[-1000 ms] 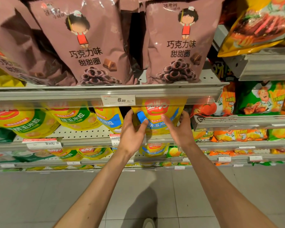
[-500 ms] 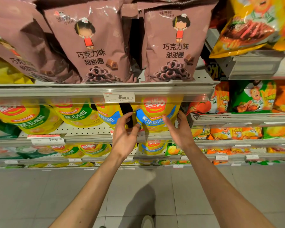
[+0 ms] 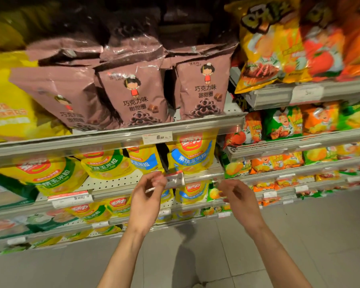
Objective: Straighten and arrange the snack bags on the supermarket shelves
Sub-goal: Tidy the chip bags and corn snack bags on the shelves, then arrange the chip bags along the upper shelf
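A yellow snack bag with a blue label point(image 3: 190, 153) stands upright on the second shelf point(image 3: 202, 175), under the price tag. A similar blue-label bag point(image 3: 143, 160) stands to its left with a dark gap between them. My left hand point(image 3: 147, 201) hangs below and in front of the shelf edge, fingers loosely curled, holding nothing. My right hand point(image 3: 238, 199) is at the same height to the right, also empty with fingers apart. Neither hand touches a bag.
Brown chocolate-ring bags point(image 3: 133, 96) stand on the shelf above, one at the left leaning. Yellow green-label bags point(image 3: 50, 173) fill the second shelf's left. Orange and green bags point(image 3: 283, 123) fill the neighbouring rack at the right. Grey floor tiles point(image 3: 195, 256) lie below.
Both hands let go of the yellow blue-label bag and drew back and down from the shelf. The camera tilted up, showing more of the upper shelves.
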Action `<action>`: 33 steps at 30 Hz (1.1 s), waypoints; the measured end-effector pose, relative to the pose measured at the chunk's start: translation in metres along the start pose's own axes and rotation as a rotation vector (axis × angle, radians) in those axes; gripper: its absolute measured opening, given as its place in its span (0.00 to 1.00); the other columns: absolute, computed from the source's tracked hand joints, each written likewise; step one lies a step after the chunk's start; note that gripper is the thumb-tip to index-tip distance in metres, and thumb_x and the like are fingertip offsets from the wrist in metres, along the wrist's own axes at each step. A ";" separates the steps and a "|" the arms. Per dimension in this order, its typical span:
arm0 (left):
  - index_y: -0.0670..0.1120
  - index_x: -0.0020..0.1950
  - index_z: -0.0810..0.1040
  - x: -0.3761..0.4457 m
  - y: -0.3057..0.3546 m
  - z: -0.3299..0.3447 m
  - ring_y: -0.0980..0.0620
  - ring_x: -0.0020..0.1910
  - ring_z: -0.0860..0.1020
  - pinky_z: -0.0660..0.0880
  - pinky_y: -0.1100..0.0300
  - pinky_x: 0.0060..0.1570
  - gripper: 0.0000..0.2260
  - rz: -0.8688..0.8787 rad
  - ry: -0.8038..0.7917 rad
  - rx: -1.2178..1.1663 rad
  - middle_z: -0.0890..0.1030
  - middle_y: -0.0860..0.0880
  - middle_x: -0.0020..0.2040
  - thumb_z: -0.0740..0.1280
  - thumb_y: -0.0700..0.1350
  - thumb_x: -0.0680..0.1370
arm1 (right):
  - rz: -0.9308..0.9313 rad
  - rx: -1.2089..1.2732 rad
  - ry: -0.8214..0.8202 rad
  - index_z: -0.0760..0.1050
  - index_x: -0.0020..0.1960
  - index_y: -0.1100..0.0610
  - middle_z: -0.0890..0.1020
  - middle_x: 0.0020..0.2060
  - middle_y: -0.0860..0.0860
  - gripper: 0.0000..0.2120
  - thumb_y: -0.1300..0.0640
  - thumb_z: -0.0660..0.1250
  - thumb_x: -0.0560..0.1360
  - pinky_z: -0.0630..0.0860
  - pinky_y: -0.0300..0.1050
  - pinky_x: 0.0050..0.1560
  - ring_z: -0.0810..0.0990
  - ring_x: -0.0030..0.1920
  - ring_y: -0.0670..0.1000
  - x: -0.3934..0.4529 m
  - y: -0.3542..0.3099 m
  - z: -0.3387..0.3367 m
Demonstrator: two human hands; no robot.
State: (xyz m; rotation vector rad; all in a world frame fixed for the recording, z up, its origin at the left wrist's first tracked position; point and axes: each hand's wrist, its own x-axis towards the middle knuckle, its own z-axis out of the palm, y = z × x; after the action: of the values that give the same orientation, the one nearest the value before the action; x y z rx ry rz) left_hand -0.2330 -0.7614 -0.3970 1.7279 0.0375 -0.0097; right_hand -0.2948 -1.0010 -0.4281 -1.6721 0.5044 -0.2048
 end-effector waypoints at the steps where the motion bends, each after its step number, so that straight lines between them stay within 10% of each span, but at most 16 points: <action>1: 0.50 0.56 0.82 -0.002 0.004 0.000 0.62 0.51 0.82 0.74 0.74 0.45 0.05 0.009 -0.016 -0.007 0.85 0.60 0.50 0.70 0.45 0.81 | -0.005 0.013 0.028 0.83 0.51 0.53 0.87 0.46 0.52 0.03 0.56 0.70 0.80 0.83 0.50 0.52 0.86 0.49 0.52 -0.008 -0.003 -0.004; 25: 0.48 0.52 0.82 -0.099 0.099 0.240 0.54 0.46 0.83 0.78 0.58 0.52 0.05 0.157 -0.232 -0.195 0.86 0.44 0.44 0.72 0.38 0.80 | -0.146 0.114 0.273 0.82 0.52 0.55 0.88 0.42 0.50 0.04 0.57 0.70 0.80 0.79 0.35 0.44 0.85 0.43 0.45 -0.043 -0.018 -0.286; 33: 0.49 0.52 0.84 -0.141 0.132 0.376 0.50 0.45 0.84 0.78 0.61 0.50 0.13 0.261 -0.322 -0.132 0.87 0.42 0.44 0.75 0.54 0.71 | -0.138 0.110 0.360 0.83 0.51 0.53 0.87 0.43 0.50 0.03 0.57 0.70 0.79 0.81 0.45 0.52 0.85 0.48 0.50 -0.033 0.009 -0.443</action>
State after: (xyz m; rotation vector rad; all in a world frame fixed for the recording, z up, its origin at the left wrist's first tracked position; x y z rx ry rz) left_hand -0.3646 -1.1562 -0.3219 1.5703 -0.4157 -0.0909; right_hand -0.5092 -1.3833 -0.3563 -1.5684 0.6331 -0.6320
